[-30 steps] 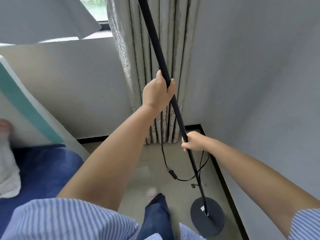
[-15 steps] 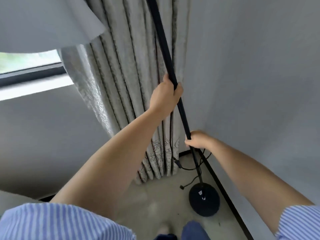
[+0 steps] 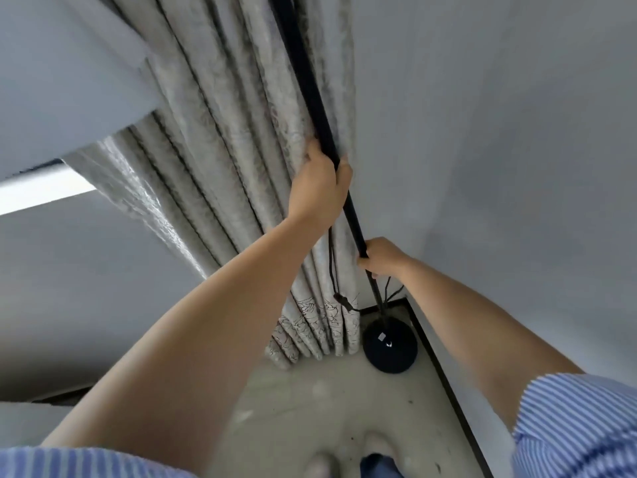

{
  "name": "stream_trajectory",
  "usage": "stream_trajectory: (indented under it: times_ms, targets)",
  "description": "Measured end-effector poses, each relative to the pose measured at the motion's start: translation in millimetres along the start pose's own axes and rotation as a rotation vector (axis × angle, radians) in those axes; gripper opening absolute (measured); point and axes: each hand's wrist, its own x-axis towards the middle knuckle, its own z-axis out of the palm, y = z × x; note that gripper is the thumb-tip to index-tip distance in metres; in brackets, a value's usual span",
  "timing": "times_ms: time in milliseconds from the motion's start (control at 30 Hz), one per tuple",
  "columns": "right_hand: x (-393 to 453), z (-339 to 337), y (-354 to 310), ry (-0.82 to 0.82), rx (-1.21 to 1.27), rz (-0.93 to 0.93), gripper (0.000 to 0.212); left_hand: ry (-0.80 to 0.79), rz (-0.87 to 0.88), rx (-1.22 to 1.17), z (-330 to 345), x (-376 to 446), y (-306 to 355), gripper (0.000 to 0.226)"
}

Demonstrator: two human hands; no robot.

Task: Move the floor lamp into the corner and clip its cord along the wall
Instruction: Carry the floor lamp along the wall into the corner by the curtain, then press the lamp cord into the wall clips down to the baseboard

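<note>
Both hands, left grip (image 3: 319,188) above right grip (image 3: 379,258), clamp the thin black lamp pole (image 3: 312,98), whose loose black cord (image 3: 331,270) below may catch under the round black base (image 3: 389,346).

A grey patterned curtain (image 3: 220,174) hangs in folds down to the pale floor (image 3: 331,401). Left of the curtain, a bright window sill (image 3: 38,194) shows.
</note>
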Motion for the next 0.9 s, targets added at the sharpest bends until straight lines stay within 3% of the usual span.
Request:
stream_trajectory:
  times_ms: [67, 167, 300, 433, 533, 733, 900]
  targets:
    - [9, -3, 7, -0.003, 0.015, -0.009, 0.013, 0.009, -0.024, 0.033, 9, 5, 1, 0.054]
    - [20, -8, 16, 0.039, 0.051, -0.013, 0.032, 0.001, -0.018, 0.074, 22, 13, 3, 0.056]
    - [23, -15, 23, 0.057, 0.092, -0.035, 0.035, 0.0, -0.024, 0.103, 32, 24, 10, 0.056]
    - [18, -22, 39, 0.089, 0.138, 0.002, 0.012, -0.038, 0.033, 0.074, 43, 26, 25, 0.049]
    - [4, -22, 52, 0.119, 0.183, 0.072, 0.027, -0.071, 0.092, -0.017, 52, 22, 34, 0.038]
    - [-60, -17, 86, 0.331, 0.459, 0.26, 0.033, -0.203, 0.124, -0.122, 80, 5, 40, 0.015]
    - [-136, 10, 98, 0.501, 0.701, 0.321, 0.036, -0.421, -0.022, -0.143, 95, -27, 24, 0.016]
